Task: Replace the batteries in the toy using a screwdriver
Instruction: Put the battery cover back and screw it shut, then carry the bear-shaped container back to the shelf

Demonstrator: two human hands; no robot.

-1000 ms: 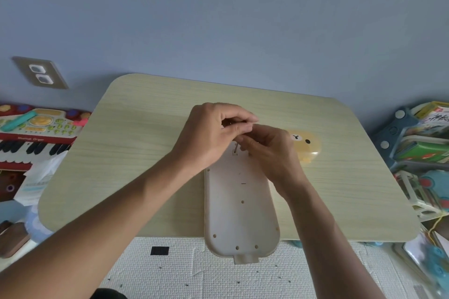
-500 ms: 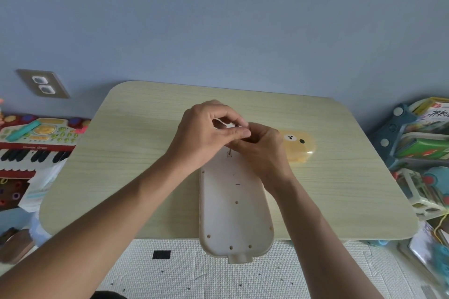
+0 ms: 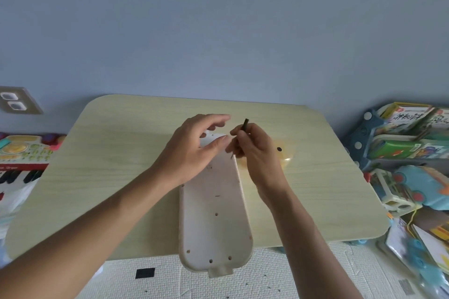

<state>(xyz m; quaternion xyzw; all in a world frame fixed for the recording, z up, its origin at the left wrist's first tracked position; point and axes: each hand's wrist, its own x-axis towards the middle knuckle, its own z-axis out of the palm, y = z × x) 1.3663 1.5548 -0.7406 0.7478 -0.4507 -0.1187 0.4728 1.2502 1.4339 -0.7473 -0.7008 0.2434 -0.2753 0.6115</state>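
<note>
The toy [image 3: 215, 213] lies face down at the centre of the frame, a long cream plastic shell with its underside up, several small screw holes showing along it. Its near end, with a small tab, hangs over the front edge of the table [image 3: 109, 165]; its far end sits under your hands.

Your right hand [image 3: 255, 150], just right of centre, has its thumb and fingers pinched around a slim dark screwdriver [image 3: 245, 125]. The dark handle end sticks up above your fingers; a thin tip shows below them, close to the toy's right edge. Whether the tip touches the shell cannot be told.

Your left hand [image 3: 194, 148], just left of centre, hovers over the toy's far end. Its fingers are loosely spread and curled, thumb and forefinger apart, and nothing can be seen held in them. The two hands are near each other but do not touch.

Behind your right hand, a yellow translucent bear-faced case [image 3: 284, 153] rests on the table, mostly hidden.

Outward from the table: a white foam floor mat [image 3: 170, 279] at the bottom of the frame, a toy keyboard [image 3: 21, 160] at the left edge, a wall socket [image 3: 17, 102] on the blue wall above it, and a blue rack of children's books [image 3: 401, 133] with further toys at the right edge.
</note>
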